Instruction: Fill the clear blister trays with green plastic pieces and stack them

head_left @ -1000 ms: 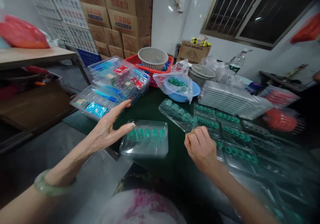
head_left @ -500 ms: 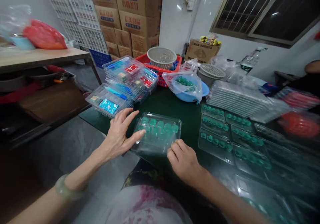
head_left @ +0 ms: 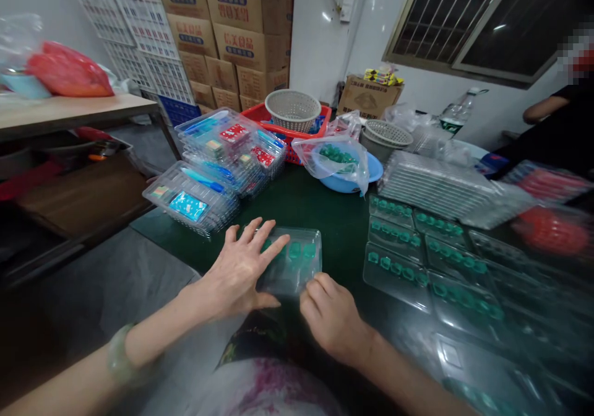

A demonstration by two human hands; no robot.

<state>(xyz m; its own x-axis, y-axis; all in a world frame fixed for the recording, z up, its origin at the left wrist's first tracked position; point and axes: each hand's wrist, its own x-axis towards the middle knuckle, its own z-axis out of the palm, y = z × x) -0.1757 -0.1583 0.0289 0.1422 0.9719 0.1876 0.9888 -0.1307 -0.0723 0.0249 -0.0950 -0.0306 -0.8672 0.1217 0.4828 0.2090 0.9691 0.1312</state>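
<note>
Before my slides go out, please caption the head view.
Left-hand fingers spread over a clear plastic tray with green cubes, right-hand fingers curled at its near-right corner.

The green table (head_left: 338,215) bears clear trays (head_left: 394,284) of green pieces (head_left: 385,262), stacked packs (head_left: 227,156) and a blue basin (head_left: 341,184).

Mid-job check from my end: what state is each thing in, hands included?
Left hand: open, fingers spread over the front tray
Right hand: curled, at that tray's near right corner
Front tray: flat, holding green pieces, partly covered
Right-side trays: flat, in rows, several filled
Plastic bag: open, green pieces inside
Blue bowl: holding the bag
Left-side boxes: filled, stacked
Cardboard boxes: stacked
</note>
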